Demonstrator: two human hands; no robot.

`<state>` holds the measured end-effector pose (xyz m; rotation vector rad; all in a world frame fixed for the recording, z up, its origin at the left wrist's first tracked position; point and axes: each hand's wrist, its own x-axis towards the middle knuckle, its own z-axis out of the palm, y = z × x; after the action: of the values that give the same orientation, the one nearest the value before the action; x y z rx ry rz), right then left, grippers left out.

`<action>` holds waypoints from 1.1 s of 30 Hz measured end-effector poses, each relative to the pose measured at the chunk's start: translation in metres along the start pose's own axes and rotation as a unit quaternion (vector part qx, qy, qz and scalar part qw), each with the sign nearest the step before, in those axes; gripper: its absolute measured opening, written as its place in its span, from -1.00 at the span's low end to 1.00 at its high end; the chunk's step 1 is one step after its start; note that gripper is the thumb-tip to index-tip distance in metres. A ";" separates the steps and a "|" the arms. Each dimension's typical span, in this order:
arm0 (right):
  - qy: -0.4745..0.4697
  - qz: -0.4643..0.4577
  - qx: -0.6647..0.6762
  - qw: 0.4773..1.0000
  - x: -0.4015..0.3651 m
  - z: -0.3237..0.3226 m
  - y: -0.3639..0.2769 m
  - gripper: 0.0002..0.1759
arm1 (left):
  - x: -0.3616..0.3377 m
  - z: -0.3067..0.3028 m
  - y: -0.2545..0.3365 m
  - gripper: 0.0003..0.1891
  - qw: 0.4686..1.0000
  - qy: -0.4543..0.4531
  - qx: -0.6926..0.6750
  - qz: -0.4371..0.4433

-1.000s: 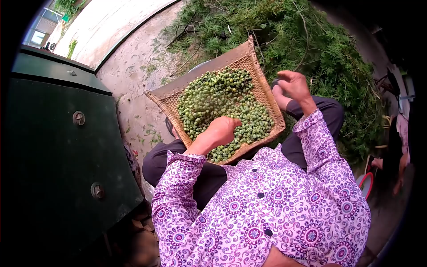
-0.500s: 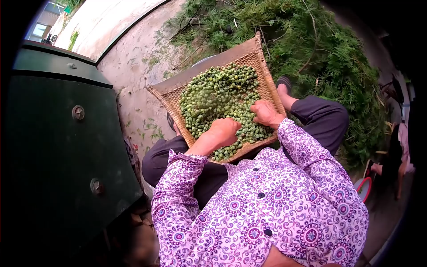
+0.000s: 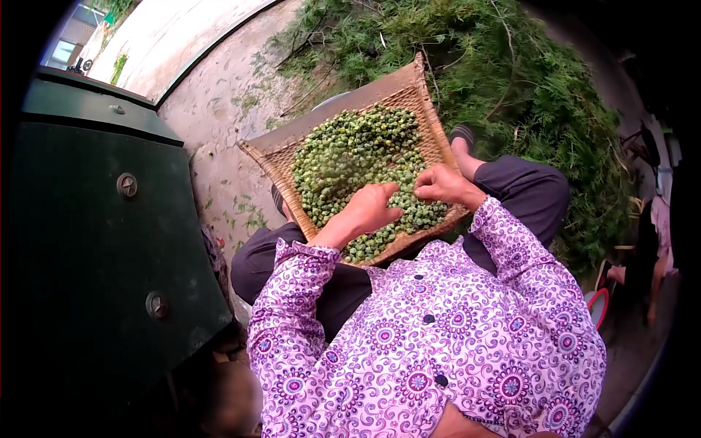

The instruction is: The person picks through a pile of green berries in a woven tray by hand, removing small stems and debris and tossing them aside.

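A woven winnowing basket (image 3: pixel 283 172) rests across my lap, spread with small green seed cones (image 3: pixel 347 142). My left hand (image 3: pixel 367 208) is over the near middle of the cones, its thumb and forefinger apart and the other fingers curled under. To its right, my right hand (image 3: pixel 444 184) is above the cones by the basket's right side. Its fingertips are pinched together, and whatever may be between them is too small to make out. The two hands are close but not touching.
Cut green conifer branches (image 3: pixel 540 124) are heaped beyond and right of the basket. A dark green metal cabinet (image 3: pixel 87 226) stands at left. Concrete ground (image 3: pixel 219 109) with scattered green sprigs lies between. A red-rimmed container (image 3: pixel 600 306) is at far right.
My left hand has lifted slightly, its thumb and forefinger parting. My right hand has shifted a little to the right, fingertips still together. The basket has hardly moved.
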<state>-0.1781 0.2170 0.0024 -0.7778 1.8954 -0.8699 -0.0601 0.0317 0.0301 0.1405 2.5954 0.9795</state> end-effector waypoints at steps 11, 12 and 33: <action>0.317 -0.107 -0.168 0.927 -0.014 -0.030 -0.010 -0.89 | -0.001 0.002 0.002 -0.82 0.980 -0.029 -0.194 -0.027; 0.376 -0.082 -0.252 0.888 -0.017 -0.040 0.000 -0.86 | -0.004 0.003 0.004 -0.79 0.989 -0.072 -0.132 -0.006; 0.138 0.091 -0.296 0.941 0.003 0.036 0.056 -0.76 | -0.013 -0.004 0.007 -0.57 0.987 -0.151 0.059 0.005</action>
<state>-0.1566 0.2365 -0.0575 -0.8379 2.4826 -0.2906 -0.0496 0.0314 0.0413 0.3091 2.3732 0.7425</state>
